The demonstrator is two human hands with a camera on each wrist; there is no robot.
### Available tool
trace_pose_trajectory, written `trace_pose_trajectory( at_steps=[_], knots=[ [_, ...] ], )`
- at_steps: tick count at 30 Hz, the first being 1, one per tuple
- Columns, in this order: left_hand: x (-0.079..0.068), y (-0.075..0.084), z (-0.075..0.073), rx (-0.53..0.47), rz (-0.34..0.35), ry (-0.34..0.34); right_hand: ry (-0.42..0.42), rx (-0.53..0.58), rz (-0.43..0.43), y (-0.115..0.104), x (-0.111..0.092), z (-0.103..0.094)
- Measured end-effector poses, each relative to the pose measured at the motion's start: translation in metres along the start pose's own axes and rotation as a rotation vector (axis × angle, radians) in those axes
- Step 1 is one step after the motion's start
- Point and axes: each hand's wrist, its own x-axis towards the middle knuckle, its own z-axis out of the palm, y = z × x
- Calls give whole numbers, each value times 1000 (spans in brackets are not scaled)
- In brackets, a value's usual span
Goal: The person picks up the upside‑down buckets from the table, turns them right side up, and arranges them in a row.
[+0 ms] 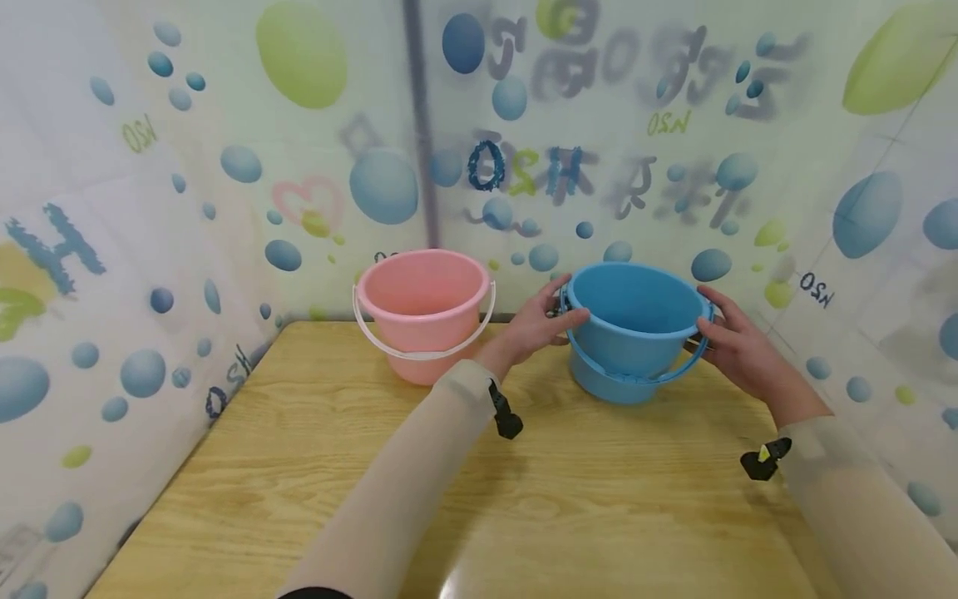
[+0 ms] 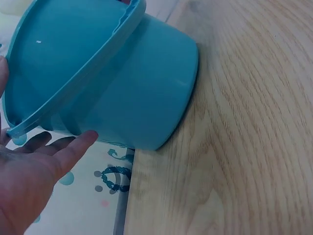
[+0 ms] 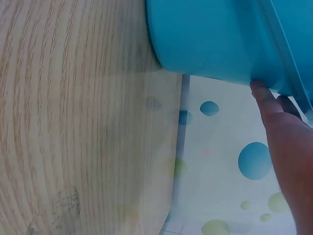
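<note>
A blue bucket [image 1: 624,353] stands upright at the far right of the wooden table, its blue handle [image 1: 636,378] hanging down in front. My left hand [image 1: 531,326] holds its left side, thumb over the rim and fingers below it. At the opposite side my right hand [image 1: 739,348] grips the rim with thumb and fingers. The left wrist view shows the left hand [image 2: 32,181] just under the bucket's rim. Fingertips of the right hand [image 3: 286,142] lie against the outer wall below the rim in the right wrist view.
To the left, near the back edge, stands a pink bucket [image 1: 419,333] with a white handle [image 1: 422,355] hanging in front. The wooden table [image 1: 584,491] is enclosed at the back and sides by sheets [image 1: 224,208] printed with blue and green dots.
</note>
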Motion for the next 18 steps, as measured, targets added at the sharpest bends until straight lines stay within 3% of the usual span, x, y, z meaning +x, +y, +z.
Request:
trace_pose_trajectory(
  at_steps=[6, 18],
  knots=[
    [4, -7, 0, 6, 7, 51, 29, -88, 44, 1, 7, -1],
    [13, -6, 1, 72, -1, 54, 61, -113, 75, -2, 10, -3]
  ],
)
